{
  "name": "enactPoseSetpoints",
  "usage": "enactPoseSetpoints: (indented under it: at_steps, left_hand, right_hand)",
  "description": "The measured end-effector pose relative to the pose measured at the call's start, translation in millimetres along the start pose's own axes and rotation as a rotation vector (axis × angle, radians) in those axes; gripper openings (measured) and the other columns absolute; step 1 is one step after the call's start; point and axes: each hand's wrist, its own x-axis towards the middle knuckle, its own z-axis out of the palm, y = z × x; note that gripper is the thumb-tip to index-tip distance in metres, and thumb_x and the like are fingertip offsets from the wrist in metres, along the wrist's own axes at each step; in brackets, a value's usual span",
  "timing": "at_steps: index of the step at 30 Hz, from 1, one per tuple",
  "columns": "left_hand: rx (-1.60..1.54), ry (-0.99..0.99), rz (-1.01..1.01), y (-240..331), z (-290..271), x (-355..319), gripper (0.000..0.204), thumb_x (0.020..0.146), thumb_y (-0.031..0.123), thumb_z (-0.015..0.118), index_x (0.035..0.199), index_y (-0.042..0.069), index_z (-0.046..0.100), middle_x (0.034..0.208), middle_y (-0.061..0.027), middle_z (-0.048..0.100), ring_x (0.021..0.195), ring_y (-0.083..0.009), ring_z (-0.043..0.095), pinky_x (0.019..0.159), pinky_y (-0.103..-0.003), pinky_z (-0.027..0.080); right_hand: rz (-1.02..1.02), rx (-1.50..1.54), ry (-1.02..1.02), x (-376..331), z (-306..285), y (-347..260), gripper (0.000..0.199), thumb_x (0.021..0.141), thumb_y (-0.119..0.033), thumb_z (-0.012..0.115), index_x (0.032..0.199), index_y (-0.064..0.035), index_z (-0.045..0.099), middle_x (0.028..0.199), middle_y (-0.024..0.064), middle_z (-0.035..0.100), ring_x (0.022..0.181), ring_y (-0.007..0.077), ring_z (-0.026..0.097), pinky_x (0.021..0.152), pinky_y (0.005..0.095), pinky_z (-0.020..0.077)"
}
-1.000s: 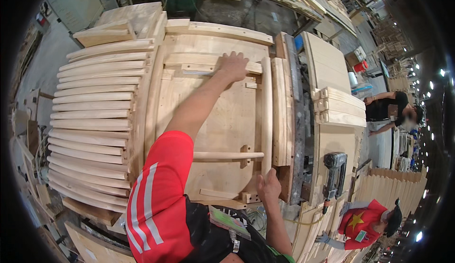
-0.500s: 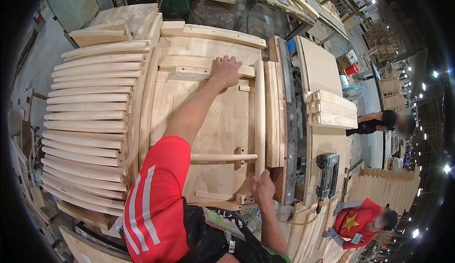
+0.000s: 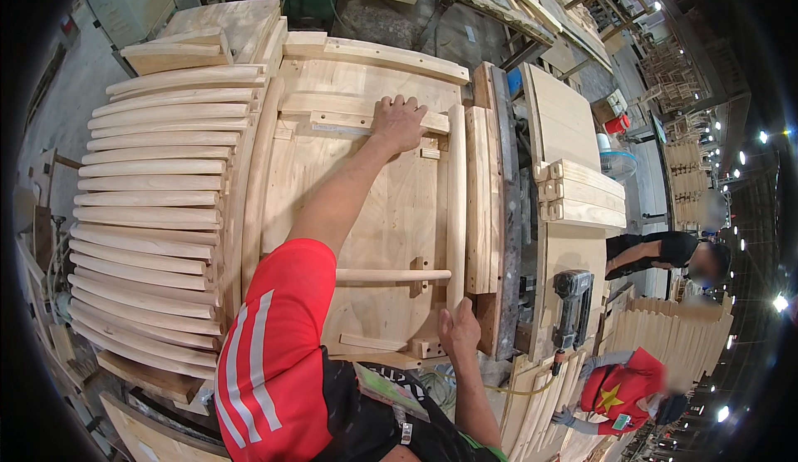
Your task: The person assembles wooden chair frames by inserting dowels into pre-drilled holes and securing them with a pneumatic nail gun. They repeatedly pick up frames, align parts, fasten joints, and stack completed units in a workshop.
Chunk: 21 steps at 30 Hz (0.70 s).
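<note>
A pale wooden frame lies flat on a plywood board [image 3: 374, 187] before me. My left hand [image 3: 399, 123] is closed over the frame's upper rail [image 3: 332, 104], close to where it meets the right-hand post. That long, rounded post [image 3: 456, 204] runs from top to bottom at the frame's right side. My right hand [image 3: 460, 326] is closed around the post's near end, with part of the grip hidden. Between the hands a thin round rung [image 3: 391, 276] reaches the post. The left-hand post [image 3: 262, 171] lies along the board's other side.
Many curved slats [image 3: 154, 183] are stacked at the left. A nail gun [image 3: 572, 296] with a hose lies on the right-hand bench, below a pile of short wooden blocks [image 3: 582, 196]. Two co-workers, one in a red shirt [image 3: 623, 391], stand farther right.
Both my hands keep their places on the frame. At the right, the co-worker in black has come further into view, and the one in red has shifted slightly.
</note>
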Motion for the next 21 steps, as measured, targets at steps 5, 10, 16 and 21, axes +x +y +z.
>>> enactPoseSetpoints:
  at_steps: [5, 10, 16, 21]
  left_hand:
    - [0.004, 0.005, -0.004, -2.0, -0.1, 1.1, 0.052, 0.098, 0.042, 0.067, 0.144, 0.019, 0.063, 0.137, -0.0073, 0.063, 0.133, -0.0278, 0.054, 0.114, -0.052, 0.039]
    - [-0.034, -0.004, 0.009, 2.2, 1.0, 2.1, 0.053, 0.099, 0.044, 0.066, 0.145, 0.019, 0.062, 0.137, -0.0082, 0.063, 0.134, -0.0285, 0.053, 0.115, -0.051, 0.038]
    - [-0.012, 0.105, 0.012, -27.5, -0.4, -14.6, 0.079, 0.090, 0.063, 0.071, 0.147, 0.010, 0.059, 0.139, -0.0132, 0.061, 0.136, -0.0323, 0.052, 0.116, -0.049, 0.037]
    - [0.067, -0.017, 0.050, -58.5, -27.3, -34.9, 0.103, 0.083, 0.079, 0.068, 0.149, 0.001, 0.053, 0.142, -0.0193, 0.057, 0.136, -0.0356, 0.051, 0.117, -0.048, 0.035]
  right_hand:
    - [-0.024, 0.011, 0.002, 0.7, -0.7, 1.2, 0.038, 0.093, -0.015, 0.075, 0.120, -0.0030, 0.051, 0.100, 0.0270, 0.069, 0.091, 0.0508, 0.068, 0.075, 0.0561, 0.0547]
    - [0.062, -0.072, -0.020, -2.7, -2.4, -0.3, 0.042, 0.095, -0.022, 0.074, 0.126, -0.0025, 0.053, 0.101, 0.0263, 0.069, 0.093, 0.0495, 0.068, 0.078, 0.0561, 0.0545]
    - [-0.445, -0.204, 0.349, -28.6, -25.7, -57.6, 0.042, 0.091, -0.020, 0.077, 0.127, -0.0040, 0.062, 0.095, 0.0179, 0.070, 0.085, 0.0415, 0.068, 0.077, 0.0472, 0.0550]
    - [-0.571, 0.113, -0.012, -63.9, 23.4, -69.2, 0.023, 0.089, -0.020, 0.080, 0.107, -0.0075, 0.074, 0.083, 0.0093, 0.069, 0.072, 0.0299, 0.067, 0.067, 0.0425, 0.0527]
